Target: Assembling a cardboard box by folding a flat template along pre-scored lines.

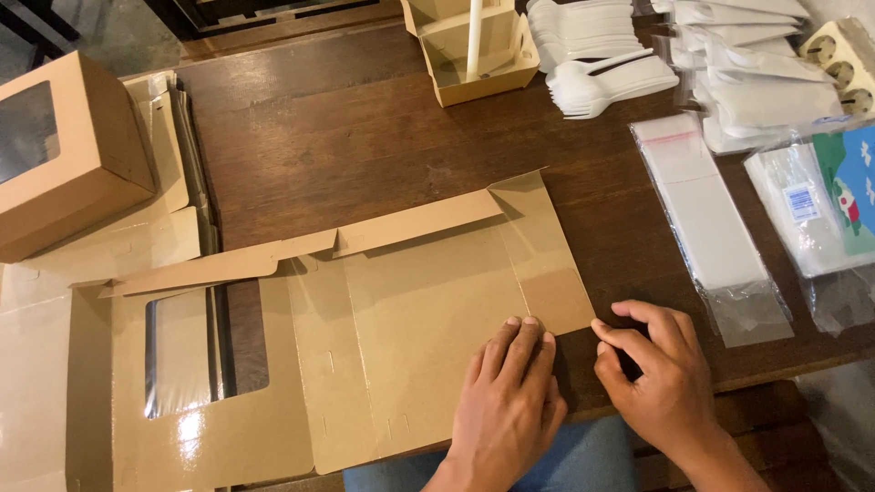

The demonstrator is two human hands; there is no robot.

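A closed window box (64, 150) is sitting at the table's (365, 137) left edge on a pile of flat blanks (169, 182). White forks (602, 77) are lying at the top beside an open tray (478, 55). Clear sleeves (715, 228) and wrapped packs (756, 91) are resting at the right.

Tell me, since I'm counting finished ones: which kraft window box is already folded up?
The assembled box at the table's far left edge; the flat box blank under the left hand is unfolded.

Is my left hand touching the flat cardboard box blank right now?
Touching. The head view shows the left hand lying palm down on the flat cardboard box blank, fingertips pressed at its right flap's crease.
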